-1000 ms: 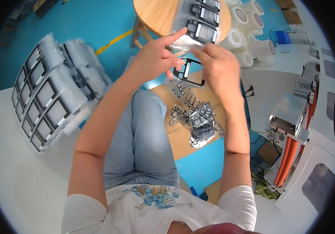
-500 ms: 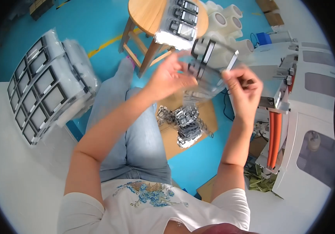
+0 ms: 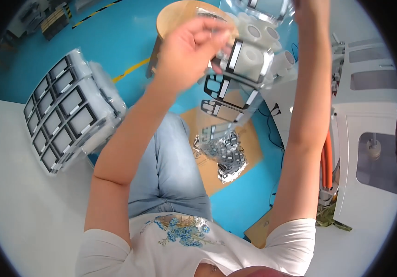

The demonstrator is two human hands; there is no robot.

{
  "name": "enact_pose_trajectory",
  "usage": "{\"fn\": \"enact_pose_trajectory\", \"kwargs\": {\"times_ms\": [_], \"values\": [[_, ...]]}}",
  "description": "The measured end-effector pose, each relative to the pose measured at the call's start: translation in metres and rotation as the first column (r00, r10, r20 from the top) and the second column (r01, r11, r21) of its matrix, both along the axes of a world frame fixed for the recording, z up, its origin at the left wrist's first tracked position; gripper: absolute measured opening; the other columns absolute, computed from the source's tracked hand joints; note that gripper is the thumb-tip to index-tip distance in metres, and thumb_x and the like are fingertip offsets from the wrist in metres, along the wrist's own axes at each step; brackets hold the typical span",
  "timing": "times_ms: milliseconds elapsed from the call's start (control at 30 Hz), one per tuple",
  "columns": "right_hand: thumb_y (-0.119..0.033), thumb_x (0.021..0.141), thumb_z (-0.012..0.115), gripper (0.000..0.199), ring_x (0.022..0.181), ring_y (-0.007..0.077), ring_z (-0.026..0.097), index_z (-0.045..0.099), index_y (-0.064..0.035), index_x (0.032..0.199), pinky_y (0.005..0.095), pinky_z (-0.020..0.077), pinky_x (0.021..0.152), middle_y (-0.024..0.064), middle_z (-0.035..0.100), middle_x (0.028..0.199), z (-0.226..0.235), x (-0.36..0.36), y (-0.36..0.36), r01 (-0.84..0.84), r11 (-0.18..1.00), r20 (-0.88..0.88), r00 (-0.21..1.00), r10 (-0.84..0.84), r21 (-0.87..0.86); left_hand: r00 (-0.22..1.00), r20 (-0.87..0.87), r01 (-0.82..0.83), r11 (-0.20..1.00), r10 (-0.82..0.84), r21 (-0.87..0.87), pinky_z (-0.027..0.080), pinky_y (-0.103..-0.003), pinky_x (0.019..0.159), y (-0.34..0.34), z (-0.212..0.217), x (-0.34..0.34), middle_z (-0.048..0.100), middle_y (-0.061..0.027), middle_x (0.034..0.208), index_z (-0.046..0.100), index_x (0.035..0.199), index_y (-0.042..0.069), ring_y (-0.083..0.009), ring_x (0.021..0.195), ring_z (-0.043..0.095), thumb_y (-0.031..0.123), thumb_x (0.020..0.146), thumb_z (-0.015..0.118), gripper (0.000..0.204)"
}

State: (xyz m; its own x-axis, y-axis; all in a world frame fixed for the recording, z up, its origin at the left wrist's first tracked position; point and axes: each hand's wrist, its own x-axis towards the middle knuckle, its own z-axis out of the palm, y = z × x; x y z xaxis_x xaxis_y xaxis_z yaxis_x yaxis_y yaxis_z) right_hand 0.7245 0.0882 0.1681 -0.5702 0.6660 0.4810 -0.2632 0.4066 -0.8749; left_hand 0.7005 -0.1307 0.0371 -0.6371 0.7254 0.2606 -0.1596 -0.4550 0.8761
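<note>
A clear film strip printed with black frames and white bars hangs in a long run beneath my raised hands. My right hand is at the top edge, partly cut off, gripping the strip's upper part. My left hand is slightly blurred, its fingers curled and closed at the strip's left edge; a fingertip shows by the film. The strip's lower end runs down to a crumpled heap of the same film on a flat cardboard sheet on the floor.
Beyond my left hand stands a round wooden stool. White rolls are grouped behind the strip. On my left, a stack of framed film sheets lies on a white table. A white machine with orange tubes is at right.
My right hand has risen to the top edge, drawing the strip up and lengthening its hanging run. My left hand has moved up and stays beside the strip. The view has shifted slightly.
</note>
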Motion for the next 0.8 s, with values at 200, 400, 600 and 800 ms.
{"fn": "enact_pose_trajectory", "kwargs": {"times_ms": [200, 400, 600, 800], "values": [[-0.024, 0.086, 0.075, 0.025, 0.058, 0.0011, 0.042, 0.068, -0.0013, 0.094, 0.0191, 0.0312, 0.052, -0.0058, 0.057, 0.073, -0.140, 0.004, 0.048, 0.013, 0.991, 0.211, 0.977, 0.017, -0.136, 0.992, 0.108, 0.082, 0.982, -0.064, -0.171, 0.052, -0.024, 0.061, 0.007, -0.115, 0.007, 0.071, -0.0074, 0.085, 0.061, 0.113, -0.002, -0.0094, 0.079, 0.067, 0.007, 0.095, 0.061, 0.021], [-0.028, 0.085, 0.077, 0.027, 0.059, 0.0015, 0.044, 0.070, -0.0033, 0.094, 0.0197, 0.0353, 0.053, -0.0027, 0.064, 0.079, -0.181, 0.017, 0.066, 0.041, 0.968, 0.242, 0.970, 0.021, -0.247, 0.992, 0.105, 0.098, 0.963, -0.073, -0.253, 0.049, -0.022, 0.065, 0.014, -0.130, 0.001, 0.071, -0.0064, 0.084, 0.062, 0.112, -0.002, -0.0081, 0.079, 0.066, 0.007, 0.094, 0.063, 0.020], [-0.028, 0.085, 0.077, 0.027, 0.059, 0.0021, 0.044, 0.069, -0.0026, 0.092, 0.0196, 0.0352, 0.053, -0.0026, 0.063, 0.079, -0.195, 0.012, 0.071, 0.060, 0.963, 0.208, 0.978, -0.004, -0.262, 0.997, 0.077, 0.022, 0.976, -0.005, -0.218, 0.051, -0.022, 0.063, 0.024, -0.147, 0.005, 0.070, -0.0069, 0.083, 0.045, 0.136, 0.003, -0.0095, 0.079, 0.066, 0.008, 0.094, 0.063, 0.045], [-0.028, 0.086, 0.076, 0.026, 0.061, 0.0021, 0.046, 0.070, -0.0030, 0.088, 0.0204, 0.0364, 0.054, -0.0045, 0.061, 0.074, -0.215, -0.001, 0.071, 0.013, 0.952, 0.177, 0.983, 0.044, -0.306, 0.997, 0.053, -0.042, 0.955, 0.060, -0.294, 0.048, -0.020, 0.057, 0.018, -0.137, 0.000, 0.068, -0.0057, 0.080, 0.033, 0.147, 0.006, -0.0077, 0.073, 0.064, 0.008, 0.096, 0.061, 0.058]]}}
